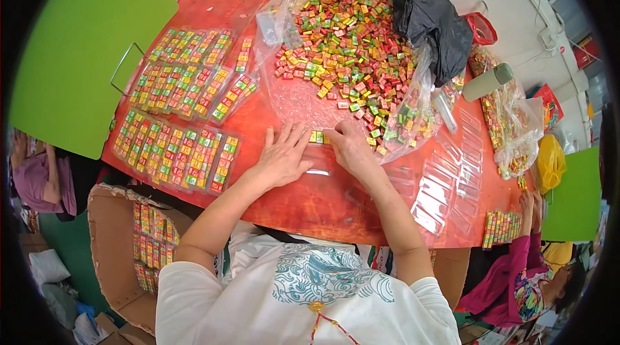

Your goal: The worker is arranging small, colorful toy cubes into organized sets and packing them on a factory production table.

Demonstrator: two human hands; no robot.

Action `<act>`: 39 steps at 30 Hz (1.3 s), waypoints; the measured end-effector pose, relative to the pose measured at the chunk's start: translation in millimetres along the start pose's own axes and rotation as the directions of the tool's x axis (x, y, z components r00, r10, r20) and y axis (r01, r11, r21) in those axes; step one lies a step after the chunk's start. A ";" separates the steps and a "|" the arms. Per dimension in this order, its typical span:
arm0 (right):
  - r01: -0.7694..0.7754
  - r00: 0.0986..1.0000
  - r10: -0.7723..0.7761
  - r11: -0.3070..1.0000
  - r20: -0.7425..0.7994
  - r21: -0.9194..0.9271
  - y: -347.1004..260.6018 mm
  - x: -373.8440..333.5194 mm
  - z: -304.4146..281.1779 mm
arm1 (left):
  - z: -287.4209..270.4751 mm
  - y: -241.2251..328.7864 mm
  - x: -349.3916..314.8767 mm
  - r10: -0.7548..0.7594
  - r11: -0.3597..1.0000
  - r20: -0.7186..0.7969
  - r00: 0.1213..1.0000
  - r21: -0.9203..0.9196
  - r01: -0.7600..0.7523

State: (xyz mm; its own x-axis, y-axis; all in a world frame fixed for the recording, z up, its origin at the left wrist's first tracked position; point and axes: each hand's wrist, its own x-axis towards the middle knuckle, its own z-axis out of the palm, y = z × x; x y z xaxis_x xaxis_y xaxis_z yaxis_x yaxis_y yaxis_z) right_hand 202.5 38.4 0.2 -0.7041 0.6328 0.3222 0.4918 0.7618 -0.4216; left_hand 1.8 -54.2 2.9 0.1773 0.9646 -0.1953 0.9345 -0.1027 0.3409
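Observation:
Right in front of me, a clear plastic tray (318,171) lies on the red table, with a short row of small yellow wrapped blocks (316,137), candy-like, between my hands. My left hand (284,154) rests flat at the left of this row, fingers stretched out and holding nothing. At the row's right end my right hand (351,148) has its fingers curled in a pinch; what they grip is hidden. Beyond both hands spreads a large heap of loose wrapped blocks (355,41) in red, yellow and green, lying on clear plastic sheeting (268,54).
Filled trays (177,148) cover the table's left side. Empty clear trays (436,193) overlap at the right. A black plastic bag (426,22) and a pale green bottle (487,82) stand farther back. Below left is a cardboard box (116,242). A co-worker in magenta (510,274) handles blocks at far right.

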 end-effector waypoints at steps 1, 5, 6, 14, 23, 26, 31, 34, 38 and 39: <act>0.010 1.000 -0.009 1.000 0.022 -0.024 0.9 -0.7 -0.3 | -0.8 0.0 -0.7 -0.002 1.000 0.003 1.000 0.016 0.002; 0.011 1.000 -0.009 0.998 0.024 -0.065 -3.4 -2.0 0.1 | 2.1 -0.4 -0.3 -0.006 1.000 0.002 1.000 0.011 0.006; -0.003 1.000 0.004 0.999 0.028 -0.043 -1.6 -1.9 -0.9 | 2.7 -2.9 0.5 -0.004 1.000 0.002 1.000 0.012 0.004; 0.029 0.996 -0.028 1.000 -0.088 0.007 -15.9 -3.7 -9.5 | 14.4 -52.2 -3.4 -0.077 0.842 -0.486 0.870 -0.499 -0.204; 0.123 0.992 -0.129 0.964 -0.011 -0.238 -41.6 12.9 18.6 | 29.8 -39.1 -2.3 -0.048 0.990 -0.542 0.839 -0.140 -0.034; 0.120 0.992 -0.107 0.956 0.063 -0.269 -36.3 13.1 24.2 | 24.5 -31.8 4.8 -0.048 0.999 -0.529 0.848 -0.038 0.033; 0.139 0.990 -0.128 0.944 0.058 -0.300 -38.4 12.4 26.0 | 17.1 -28.4 8.6 -0.084 0.996 -0.491 0.867 -0.005 0.093; 0.125 0.991 -0.112 0.962 0.067 -0.243 -36.6 13.4 24.9 | 14.5 -28.4 9.9 -0.114 0.991 -0.484 0.868 0.011 0.137; 0.110 0.994 -0.108 0.969 0.018 -0.219 -32.6 10.9 21.3 | 5.0 -27.7 12.1 -0.157 0.984 -0.412 0.898 0.015 0.179; 0.057 0.998 -0.056 0.990 0.013 -0.132 -30.1 10.3 19.7 | 2.0 -27.3 13.0 -0.165 0.983 -0.377 0.911 0.008 0.181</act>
State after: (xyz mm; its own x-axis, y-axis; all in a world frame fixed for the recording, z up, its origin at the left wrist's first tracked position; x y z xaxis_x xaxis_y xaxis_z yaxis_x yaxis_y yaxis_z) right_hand 170.3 19.3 -0.5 -0.7374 0.5872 0.3339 0.5140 0.8085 -0.2867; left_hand -20.8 -39.4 -10.8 -0.1088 0.9877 0.1125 0.9536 0.0717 0.2925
